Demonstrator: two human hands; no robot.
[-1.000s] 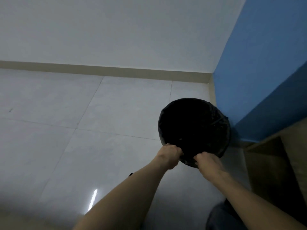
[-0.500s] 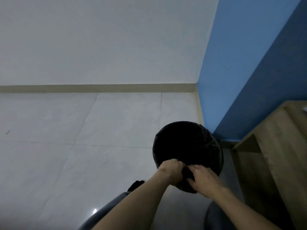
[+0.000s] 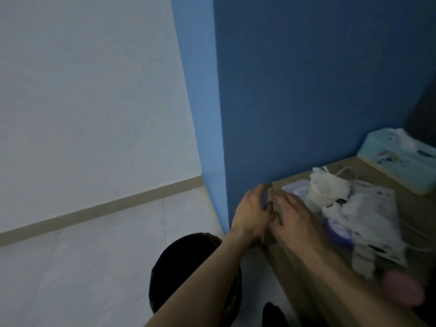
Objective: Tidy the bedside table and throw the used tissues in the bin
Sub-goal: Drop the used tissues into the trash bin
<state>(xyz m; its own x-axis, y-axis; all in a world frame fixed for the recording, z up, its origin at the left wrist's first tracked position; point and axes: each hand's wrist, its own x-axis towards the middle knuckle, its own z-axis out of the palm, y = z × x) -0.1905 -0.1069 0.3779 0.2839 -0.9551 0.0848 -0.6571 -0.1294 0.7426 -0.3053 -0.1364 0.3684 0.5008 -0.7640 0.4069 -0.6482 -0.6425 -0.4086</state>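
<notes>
clutter: tissues [image 3: 368, 223], cup [image 3: 323, 190], tissue box [image 3: 398, 166] crowd my table [image 3: 295, 267]
bin [image 3: 165, 279]: below left arm
hands: left [image 3: 251, 214], right [image 3: 296, 220] both open, empty, touching at table corner

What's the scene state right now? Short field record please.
setting: bedside table against a blue wall, tiled floor
bin: black, on the floor left of the table, partly hidden by the left forearm
left hand: at the table's near-left corner, empty as far as visible
right hand: over the table edge beside the left, blurred, nothing seen in it
tissues: crumpled white pile on the table, not yet binned
cup: on the table, stuffed with tissue
tissue box: far right, by the wall
</notes>
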